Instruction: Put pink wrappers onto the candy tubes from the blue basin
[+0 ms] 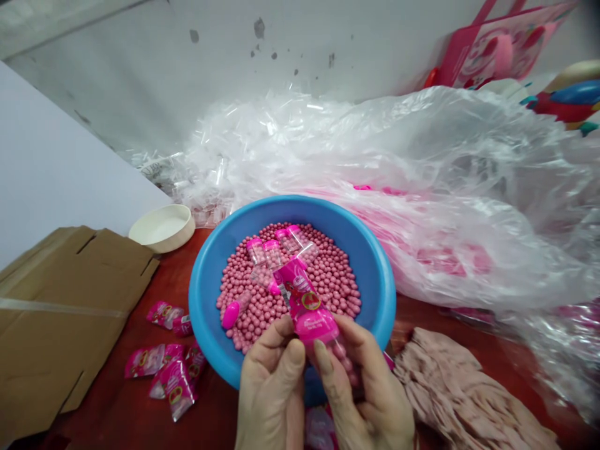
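Both hands meet over the near rim of a blue basin (201,325). Pinched between them is a printed pink sleeve (307,303), its far end flat, its near end around a clear bottle of pink balls (344,359). My left hand (274,381) grips the sleeve's left edge with thumb and fingers. My right hand (365,387) is closed around the bottle and the sleeve's right edge. Loose pink balls (332,275) fill the basin's bottom. Several small clear bottles with pink caps (272,253) lie on them, and one bottle (234,312) rests at the left.
Left of the basin, several pink-wrapped packs (175,378) lie on the red table (112,412). A cardboard box (60,312) and white dish (164,228) stand farther left. Plastic bags (445,162) with clear and pink pieces cover the back. A beige cloth (459,387) lies right.
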